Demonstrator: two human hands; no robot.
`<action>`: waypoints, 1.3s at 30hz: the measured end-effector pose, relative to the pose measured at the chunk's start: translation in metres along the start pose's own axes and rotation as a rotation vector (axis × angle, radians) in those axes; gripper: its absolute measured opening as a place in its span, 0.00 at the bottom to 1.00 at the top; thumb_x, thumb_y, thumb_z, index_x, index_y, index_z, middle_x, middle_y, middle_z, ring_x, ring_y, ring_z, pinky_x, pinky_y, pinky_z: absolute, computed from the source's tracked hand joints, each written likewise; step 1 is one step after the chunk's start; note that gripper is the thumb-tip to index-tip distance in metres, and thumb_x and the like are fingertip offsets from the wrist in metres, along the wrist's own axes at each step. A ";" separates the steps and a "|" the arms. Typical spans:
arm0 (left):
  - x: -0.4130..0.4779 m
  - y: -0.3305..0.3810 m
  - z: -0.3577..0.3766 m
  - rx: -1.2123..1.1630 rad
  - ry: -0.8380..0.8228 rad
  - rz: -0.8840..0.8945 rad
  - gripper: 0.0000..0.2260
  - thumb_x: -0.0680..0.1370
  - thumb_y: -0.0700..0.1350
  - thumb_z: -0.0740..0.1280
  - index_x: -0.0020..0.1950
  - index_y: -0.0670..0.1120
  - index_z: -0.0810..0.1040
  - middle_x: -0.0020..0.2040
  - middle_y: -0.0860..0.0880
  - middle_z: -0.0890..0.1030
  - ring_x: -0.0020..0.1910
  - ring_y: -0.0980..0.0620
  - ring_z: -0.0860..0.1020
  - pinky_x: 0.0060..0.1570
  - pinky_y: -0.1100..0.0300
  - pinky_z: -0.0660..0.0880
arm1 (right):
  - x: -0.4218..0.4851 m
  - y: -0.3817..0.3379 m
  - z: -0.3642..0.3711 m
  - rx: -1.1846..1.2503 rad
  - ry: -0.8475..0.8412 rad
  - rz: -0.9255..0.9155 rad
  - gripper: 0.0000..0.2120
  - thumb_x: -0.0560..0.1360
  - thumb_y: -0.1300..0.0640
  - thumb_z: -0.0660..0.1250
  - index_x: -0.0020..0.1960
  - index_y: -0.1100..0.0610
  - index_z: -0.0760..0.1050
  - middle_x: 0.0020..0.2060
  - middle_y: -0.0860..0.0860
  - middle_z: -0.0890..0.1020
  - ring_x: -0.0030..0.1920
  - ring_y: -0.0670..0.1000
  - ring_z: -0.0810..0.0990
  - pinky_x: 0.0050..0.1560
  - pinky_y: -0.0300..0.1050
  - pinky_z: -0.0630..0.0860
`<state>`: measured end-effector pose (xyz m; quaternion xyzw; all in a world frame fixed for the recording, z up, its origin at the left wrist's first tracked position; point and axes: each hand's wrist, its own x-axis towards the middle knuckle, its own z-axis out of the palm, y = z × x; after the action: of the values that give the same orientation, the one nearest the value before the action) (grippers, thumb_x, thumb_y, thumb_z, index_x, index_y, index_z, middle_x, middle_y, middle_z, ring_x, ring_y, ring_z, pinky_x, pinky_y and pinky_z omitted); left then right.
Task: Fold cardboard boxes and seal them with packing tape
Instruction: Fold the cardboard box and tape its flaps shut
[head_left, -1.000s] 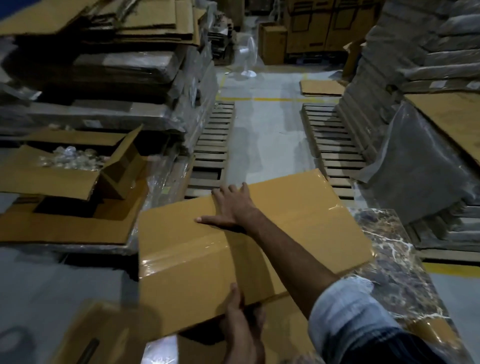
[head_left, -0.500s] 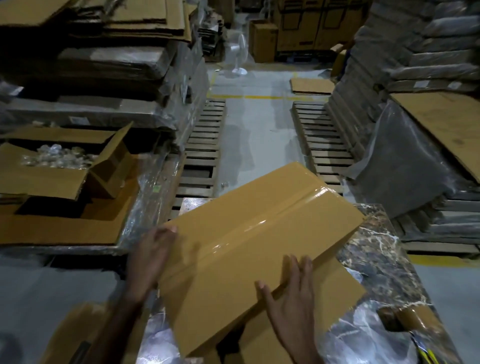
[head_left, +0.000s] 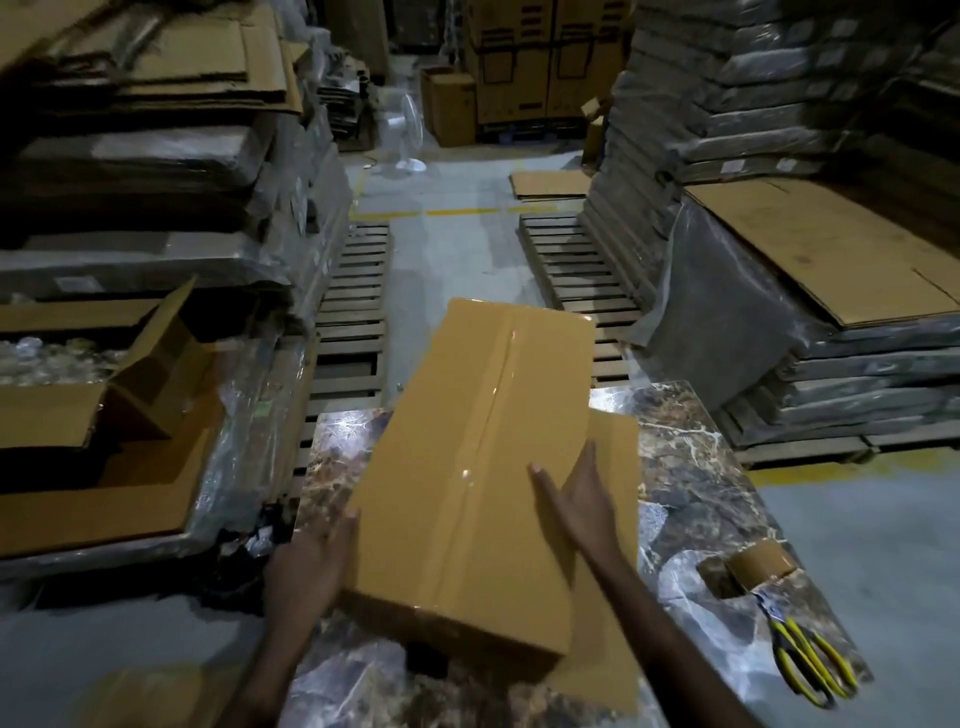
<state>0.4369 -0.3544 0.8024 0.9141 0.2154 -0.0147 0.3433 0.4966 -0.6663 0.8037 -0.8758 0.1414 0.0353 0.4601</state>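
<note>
A long brown cardboard box (head_left: 467, 467) lies on the marble-patterned table (head_left: 685, 483), with a glossy strip of clear tape running along its top seam. My left hand (head_left: 311, 566) presses flat against the box's near left side. My right hand (head_left: 576, 499) rests with straight fingers on the box's right edge. A flat sheet of cardboard (head_left: 613, 571) sits under the box on the right. A roll of brown packing tape (head_left: 761, 566) lies on the table at the right, with yellow-handled scissors (head_left: 805, 660) just in front of it.
An open carton (head_left: 78, 395) with clear wrapped items stands on a wrapped stack at the left. Wooden pallets (head_left: 353, 322) flank a concrete aisle ahead. Wrapped stacks of flat cardboard (head_left: 810, 260) rise at the right and left. A white fan (head_left: 408, 130) stands far back.
The box has turned from a diagonal lie to nearly lengthwise away from me. My left hand has moved to its near left side, and my right hand has slid along the right edge.
</note>
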 end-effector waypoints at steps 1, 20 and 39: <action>-0.018 0.009 0.011 0.027 -0.044 0.011 0.32 0.78 0.71 0.50 0.53 0.49 0.84 0.42 0.48 0.82 0.49 0.41 0.82 0.45 0.56 0.70 | 0.010 0.002 -0.013 -0.073 0.005 -0.021 0.45 0.80 0.35 0.63 0.84 0.53 0.44 0.80 0.54 0.66 0.75 0.61 0.70 0.71 0.56 0.68; -0.089 0.045 0.060 -0.073 0.122 0.073 0.27 0.82 0.61 0.64 0.79 0.55 0.64 0.76 0.44 0.69 0.70 0.36 0.73 0.62 0.34 0.74 | -0.040 0.074 -0.075 0.009 -0.016 0.095 0.39 0.75 0.25 0.59 0.79 0.46 0.63 0.68 0.51 0.79 0.65 0.54 0.79 0.62 0.52 0.75; -0.151 0.311 0.369 0.281 -0.603 0.762 0.32 0.79 0.62 0.59 0.81 0.52 0.60 0.74 0.47 0.71 0.72 0.42 0.70 0.66 0.45 0.70 | -0.008 0.389 -0.162 -0.685 0.071 0.258 0.23 0.71 0.38 0.74 0.55 0.55 0.80 0.48 0.56 0.82 0.49 0.63 0.82 0.44 0.56 0.77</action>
<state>0.4703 -0.8546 0.7403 0.9202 -0.2462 -0.1807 0.2448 0.3686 -1.0056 0.5892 -0.9547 0.2464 0.1079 0.1270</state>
